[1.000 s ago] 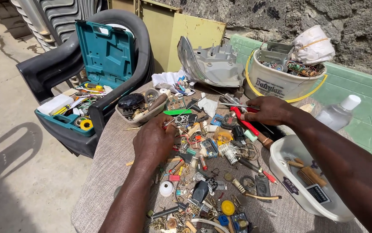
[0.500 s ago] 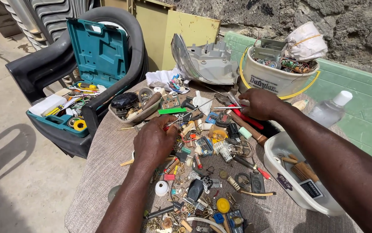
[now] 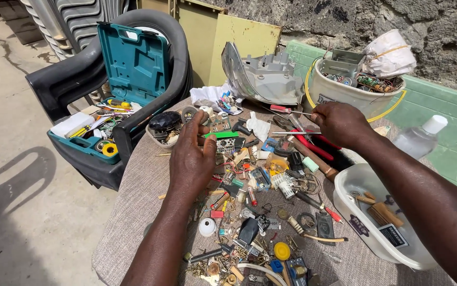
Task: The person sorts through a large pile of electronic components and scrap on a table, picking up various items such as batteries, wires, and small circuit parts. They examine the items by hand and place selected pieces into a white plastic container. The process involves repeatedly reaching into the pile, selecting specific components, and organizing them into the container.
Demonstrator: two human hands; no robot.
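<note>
- The left hand [image 3: 191, 159] lies flat, fingers extended and spread, palm down over the scattered small parts [image 3: 249, 185] near the middle of the tabletop [image 3: 133, 212]. It grasps nothing; the fingertips point toward the far edge.
- The right hand [image 3: 340, 123] is closed in a pinch on a thin metal rod [image 3: 295, 133], which runs level to the left from the fingers, above the clutter toward the far edge of the tabletop.
- A red-handled screwdriver [image 3: 287, 109] lies just beyond the rod, near the far edge.
- A wooden-handled hammer [image 3: 313, 156] rests below the right hand, tilted toward the right edge.
- A white bucket [image 3: 345, 95] with a yellow rim stands at the far right corner, filled with circuit boards and scrap.
- A grey plastic housing [image 3: 263, 79] stands tilted at the far edge, just left of the bucket.
- A white tub [image 3: 377, 233] sits at the right edge, holding wooden pieces.
- A clear bottle [image 3: 419, 139] with a white cap stands beyond the tub.
- An open teal tool case [image 3: 128, 69] rests on a black plastic chair [image 3: 69, 79] off the left edge.
</note>
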